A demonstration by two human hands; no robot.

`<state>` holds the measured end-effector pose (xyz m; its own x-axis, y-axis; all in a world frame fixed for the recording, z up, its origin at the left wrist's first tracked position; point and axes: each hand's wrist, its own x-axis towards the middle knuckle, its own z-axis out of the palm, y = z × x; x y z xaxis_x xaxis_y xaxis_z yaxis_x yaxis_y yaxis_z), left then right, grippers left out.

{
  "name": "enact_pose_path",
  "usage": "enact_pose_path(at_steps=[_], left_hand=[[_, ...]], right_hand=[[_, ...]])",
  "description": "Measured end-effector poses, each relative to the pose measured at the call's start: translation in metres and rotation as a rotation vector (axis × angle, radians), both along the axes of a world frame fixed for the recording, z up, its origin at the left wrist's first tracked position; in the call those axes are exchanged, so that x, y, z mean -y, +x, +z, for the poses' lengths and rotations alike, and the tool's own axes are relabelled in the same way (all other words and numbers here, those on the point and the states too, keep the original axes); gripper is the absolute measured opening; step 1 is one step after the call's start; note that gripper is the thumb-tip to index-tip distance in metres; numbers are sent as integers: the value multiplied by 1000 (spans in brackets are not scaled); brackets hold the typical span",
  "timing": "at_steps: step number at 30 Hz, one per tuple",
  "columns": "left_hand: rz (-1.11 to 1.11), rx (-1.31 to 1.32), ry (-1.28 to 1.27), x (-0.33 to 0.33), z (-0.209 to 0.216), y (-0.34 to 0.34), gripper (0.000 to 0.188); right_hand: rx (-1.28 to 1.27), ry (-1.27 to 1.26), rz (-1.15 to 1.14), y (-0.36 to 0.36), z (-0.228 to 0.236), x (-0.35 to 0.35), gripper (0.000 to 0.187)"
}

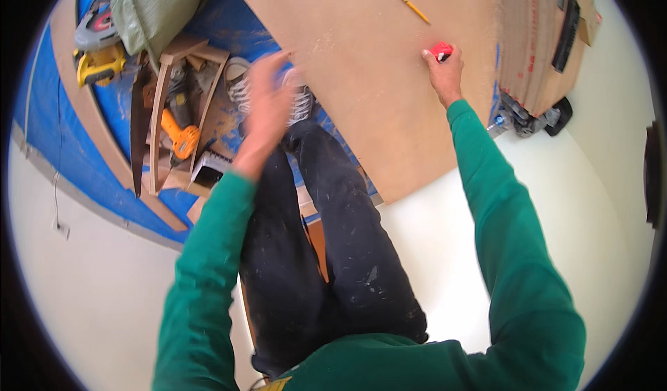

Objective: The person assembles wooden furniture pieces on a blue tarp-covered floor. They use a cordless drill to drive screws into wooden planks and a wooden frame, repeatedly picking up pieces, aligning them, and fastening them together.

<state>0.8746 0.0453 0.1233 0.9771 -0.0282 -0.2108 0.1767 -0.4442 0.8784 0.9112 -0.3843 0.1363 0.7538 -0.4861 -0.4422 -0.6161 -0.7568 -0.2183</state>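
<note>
My right hand (447, 71) is closed around a red tape measure (440, 51) above the large wooden board (389, 134). On the same board, farther off and a little to the left, lies a yellow pencil (415, 11). My left hand (269, 106) is blurred by motion beside the board's left edge, over my shoes. Its fingers look spread apart, and I see nothing held in them.
At left, a wooden tool carrier (161, 113) holds an orange and black power tool (182, 130). A handsaw (140, 127) leans beside it. Beyond are a circular saw (99, 44) and a pale green sack (153, 9). Stacked boards (524, 44) stand at right.
</note>
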Motion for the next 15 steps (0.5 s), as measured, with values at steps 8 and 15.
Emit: enact_pose_path(at_steps=[8,15], left_hand=[[-816,387,329,228,-44,178,34],[-260,289,403,29,-52,92,28]], right_hand=[[-59,310,-108,-70,15,-126,69],[-162,1075,101,-106,16,-332,56]])
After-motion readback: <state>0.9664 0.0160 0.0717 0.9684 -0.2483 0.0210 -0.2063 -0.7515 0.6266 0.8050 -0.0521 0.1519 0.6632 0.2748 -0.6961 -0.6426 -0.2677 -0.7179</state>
